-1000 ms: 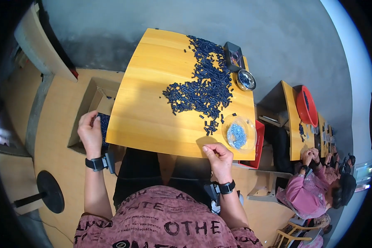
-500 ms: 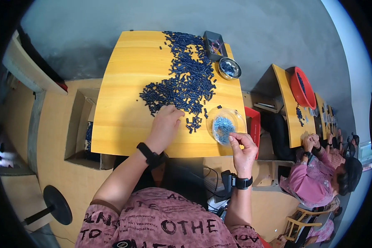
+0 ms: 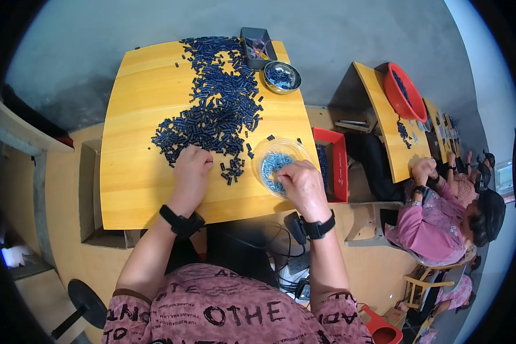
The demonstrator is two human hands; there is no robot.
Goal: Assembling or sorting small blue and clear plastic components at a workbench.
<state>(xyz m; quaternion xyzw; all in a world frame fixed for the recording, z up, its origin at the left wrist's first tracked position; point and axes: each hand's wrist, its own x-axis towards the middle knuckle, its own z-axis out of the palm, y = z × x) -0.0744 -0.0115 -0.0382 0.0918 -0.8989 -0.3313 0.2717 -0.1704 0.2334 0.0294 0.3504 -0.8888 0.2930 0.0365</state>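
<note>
Small dark blue, tube-like pieces (image 3: 221,94) lie in a large loose heap on the yellow wooden table (image 3: 137,114). My left hand (image 3: 192,175) is at the near edge of the heap, fingers curled closed; what they hold, if anything, is hidden. A few loose dark pieces (image 3: 232,170) lie just right of it. My right hand (image 3: 304,186) reaches over the near right rim of a round clear dish (image 3: 264,186). Its thumb and fingers are pinched together above the small shiny bluish pins (image 3: 275,163) in the dish. Anything in the pinch is too small to make out.
A metal bowl (image 3: 282,77) and a grey bin (image 3: 258,49) stand at the table's far right corner. Beside the table's right edge is a red box (image 3: 338,166). Further right, a co-worker (image 3: 436,223) sits at another table with a red basin (image 3: 404,92).
The whole view has shifted, with the table now further left. My right hand has moved from the dish's near rim to over the pins. My left hand stays by the heap, fingers more curled.
</note>
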